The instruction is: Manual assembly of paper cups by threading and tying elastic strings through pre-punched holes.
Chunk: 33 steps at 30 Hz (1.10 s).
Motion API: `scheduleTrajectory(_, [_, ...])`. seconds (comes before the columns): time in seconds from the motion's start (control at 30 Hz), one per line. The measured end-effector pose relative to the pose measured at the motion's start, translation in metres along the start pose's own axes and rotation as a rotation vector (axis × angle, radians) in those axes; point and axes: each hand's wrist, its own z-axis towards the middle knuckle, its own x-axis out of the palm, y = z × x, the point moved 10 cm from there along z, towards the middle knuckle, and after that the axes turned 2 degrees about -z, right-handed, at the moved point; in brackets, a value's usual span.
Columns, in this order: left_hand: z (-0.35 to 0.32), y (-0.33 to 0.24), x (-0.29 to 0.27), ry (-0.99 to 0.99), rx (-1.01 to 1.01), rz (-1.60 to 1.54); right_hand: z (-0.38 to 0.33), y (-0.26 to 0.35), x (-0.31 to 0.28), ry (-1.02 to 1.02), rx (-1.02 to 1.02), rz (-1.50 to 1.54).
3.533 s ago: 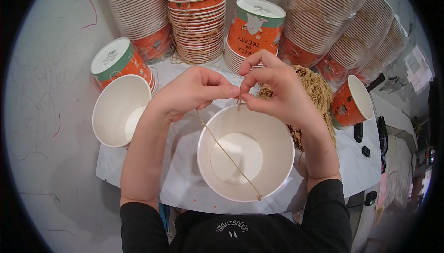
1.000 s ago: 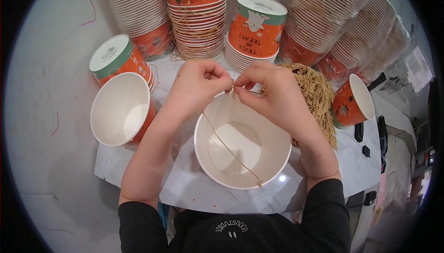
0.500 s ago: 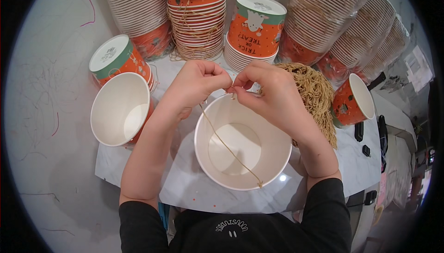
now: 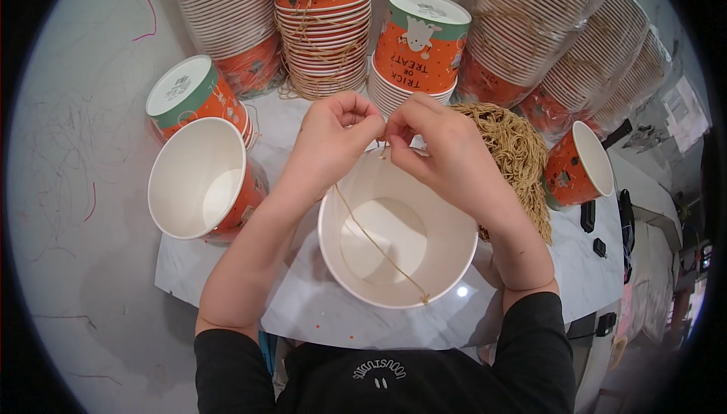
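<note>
A white-lined paper bucket [image 4: 386,263] stands mouth up in front of me. One end of a thin tan cord [image 4: 376,247] is knotted at its near rim, and the cord slants across the mouth toward my left hand. Above the far rim, by a small hole, both hands meet. My left hand [image 4: 341,130] pinches the cord with thumb and curled fingers. My right hand [image 4: 435,138] pinches it close beside, fingertips almost touching the left ones. The exact loop or knot between the fingertips is too small to make out.
A heap of tan cords [image 4: 515,160] lies right of my right hand. Orange buckets lie at the left [image 4: 198,179] and right [image 4: 579,163]. Tall bucket stacks [image 4: 326,43] line the back, some wrapped in plastic [image 4: 538,20]. Small black objects [image 4: 588,216] rest at the right edge.
My left hand has risen slightly and drawn a little away from the rim, lifting the cord. My right hand has moved slightly upward. The bucket has barely shifted.
</note>
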Motion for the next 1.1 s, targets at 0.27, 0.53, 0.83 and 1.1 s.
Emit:
scheduleTrajectory(0.27, [0.001, -0.007, 0.0, 0.015, 0.06, 0.212, 0.004, -0.016, 0.0, 0.028, 0.099, 0.177])
scheduleTrajectory(0.53, [0.002, -0.006, 0.003, -0.002, 0.064, 0.068, 0.002, -0.016, 0.001, 0.057, 0.114, 0.157])
scheduleTrajectory(0.83, [0.0, 0.005, 0.004, -0.045, -0.086, -0.136, 0.003, -0.018, -0.003, 0.025, 0.099, 0.177])
scheduleTrajectory(1.1, [0.0, 0.002, 0.003, 0.007, -0.105, 0.022, 0.003, -0.024, 0.003, 0.026, 0.144, 0.236])
